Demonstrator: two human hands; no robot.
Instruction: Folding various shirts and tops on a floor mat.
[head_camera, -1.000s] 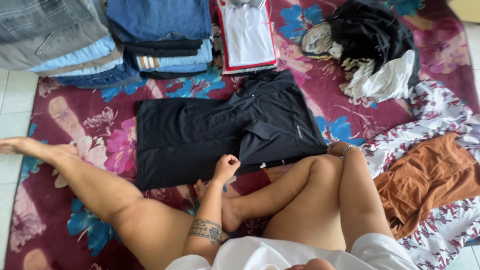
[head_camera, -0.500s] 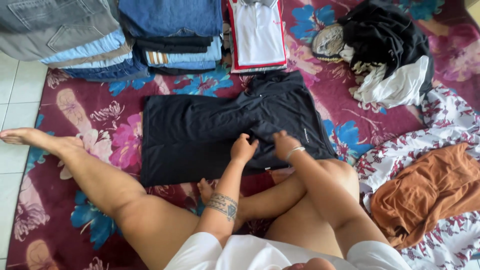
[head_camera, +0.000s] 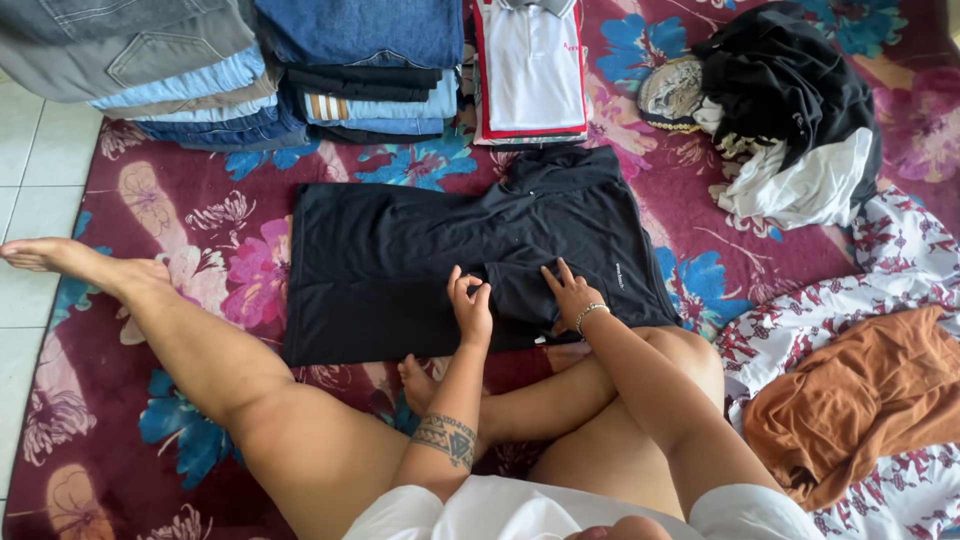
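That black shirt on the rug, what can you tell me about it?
The black shirt is thin, smooth fabric with a collar at its far end. It lies flat and partly folded on the floral maroon rug. The left hand pinches a fold near its front edge; the right hand presses flat on it.

A maroon floral rug (head_camera: 200, 215) covers pale floor tiles (head_camera: 25, 150), which show along its left edge. Stacks of folded jeans (head_camera: 250, 70) line its top edge; a patterned sheet (head_camera: 880, 280) overlaps its right side.
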